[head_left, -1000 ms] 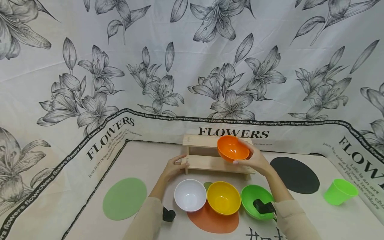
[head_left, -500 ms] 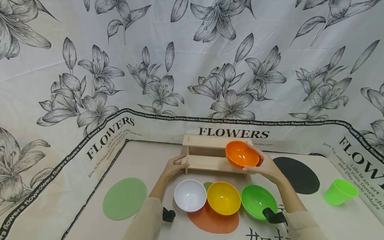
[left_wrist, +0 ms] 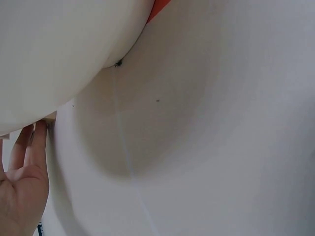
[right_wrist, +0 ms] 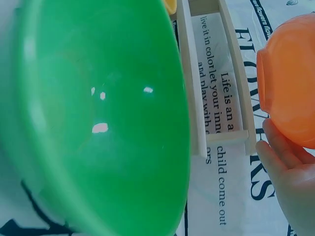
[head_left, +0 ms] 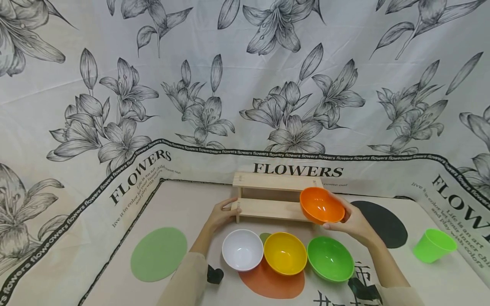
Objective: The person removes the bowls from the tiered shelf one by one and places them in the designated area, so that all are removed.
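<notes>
In the head view my right hand (head_left: 354, 222) holds an orange bowl (head_left: 320, 205) by its right side, thumb low at the front. The bowl tilts toward me and overlaps the right end of a two-tier wooden shelf (head_left: 277, 181). At the shelf's left end, my left hand (head_left: 221, 213) grips the lower board. A white bowl (head_left: 243, 250), a yellow bowl (head_left: 285, 253) and a green bowl (head_left: 330, 259) stand in a row before the shelf. The white bowl (left_wrist: 54, 54) hides the left fingertips in the left wrist view.
On the right stands a bright green cup (head_left: 434, 245), beyond a black disc (head_left: 380, 224) on the cloth. A pale green disc (head_left: 158, 254) lies left, and an orange disc (head_left: 273, 285) shows beneath the bowls. Flowered cloth (head_left: 214, 127) rises behind the shelf.
My right hand has carried the orange bowl right and down toward me, away from over the shelf's middle. My left hand, the shelf and the row of bowls have stayed put.
</notes>
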A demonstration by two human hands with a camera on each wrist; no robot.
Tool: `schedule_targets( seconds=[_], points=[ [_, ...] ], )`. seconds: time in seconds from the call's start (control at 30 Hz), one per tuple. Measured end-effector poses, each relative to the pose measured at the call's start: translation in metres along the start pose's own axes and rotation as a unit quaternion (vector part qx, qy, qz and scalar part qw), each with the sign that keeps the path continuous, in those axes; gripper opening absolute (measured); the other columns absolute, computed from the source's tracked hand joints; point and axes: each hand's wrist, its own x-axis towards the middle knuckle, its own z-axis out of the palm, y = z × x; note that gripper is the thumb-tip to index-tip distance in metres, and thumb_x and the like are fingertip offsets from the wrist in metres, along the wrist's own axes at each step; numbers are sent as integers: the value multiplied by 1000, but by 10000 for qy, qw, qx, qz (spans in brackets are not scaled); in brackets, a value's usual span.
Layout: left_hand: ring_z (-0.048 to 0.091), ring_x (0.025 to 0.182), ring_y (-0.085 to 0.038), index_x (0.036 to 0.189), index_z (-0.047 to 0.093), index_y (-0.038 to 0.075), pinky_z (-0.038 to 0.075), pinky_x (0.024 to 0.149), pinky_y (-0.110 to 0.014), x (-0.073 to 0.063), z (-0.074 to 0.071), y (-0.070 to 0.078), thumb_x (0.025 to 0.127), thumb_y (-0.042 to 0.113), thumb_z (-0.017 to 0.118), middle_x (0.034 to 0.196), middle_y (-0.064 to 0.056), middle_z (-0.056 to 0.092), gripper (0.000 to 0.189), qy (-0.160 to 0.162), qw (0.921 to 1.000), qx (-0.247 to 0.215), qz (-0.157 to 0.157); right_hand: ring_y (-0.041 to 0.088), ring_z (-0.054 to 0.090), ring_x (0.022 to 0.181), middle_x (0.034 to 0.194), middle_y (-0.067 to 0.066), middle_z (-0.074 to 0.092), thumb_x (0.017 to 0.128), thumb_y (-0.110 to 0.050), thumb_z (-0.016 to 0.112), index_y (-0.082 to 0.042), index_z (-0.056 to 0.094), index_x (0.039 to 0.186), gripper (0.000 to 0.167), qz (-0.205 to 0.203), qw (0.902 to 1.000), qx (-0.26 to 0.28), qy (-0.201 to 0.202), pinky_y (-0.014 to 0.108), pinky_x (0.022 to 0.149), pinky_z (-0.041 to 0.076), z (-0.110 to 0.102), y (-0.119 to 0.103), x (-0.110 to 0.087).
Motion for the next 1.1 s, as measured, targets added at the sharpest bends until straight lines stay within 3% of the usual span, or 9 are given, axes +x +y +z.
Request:
schedule_targets(
  seconds=[0.27, 0.73, 1.1],
  points=[
    [62, 106, -36, 137, 47, 5, 54, 88, -37, -1, -1, 1, 85, 9, 70, 122, -30, 56, 57, -20, 9999, 160, -14, -5, 53, 102, 125, -12, 44, 78, 1, 72, 4, 27, 144, 80, -82, 9999, 4, 117, 16, 83, 52, -7, 7, -16],
    [62, 105, -37, 137, 47, 4, 54, 87, -38, -2, 1, 3, 85, 7, 69, 122, -31, 55, 57, 31, 9999, 126, -33, -12, 47, 104, 127, -19, 38, 78, 1, 72, 4, 25, 145, 82, 398, 9981, -197, 417, 12, 83, 50, -20, 15, -48],
    [63, 103, -36, 136, 48, 4, 55, 86, -37, -3, 1, 2, 84, 6, 70, 120, -31, 57, 56, 31, 9999, 158, -29, -19, 43, 100, 125, -25, 32, 82, -6, 70, 2, 22, 147, 81, 1009, 9913, -562, 630, 9, 81, 48, -28, 29, -76]
  ],
)
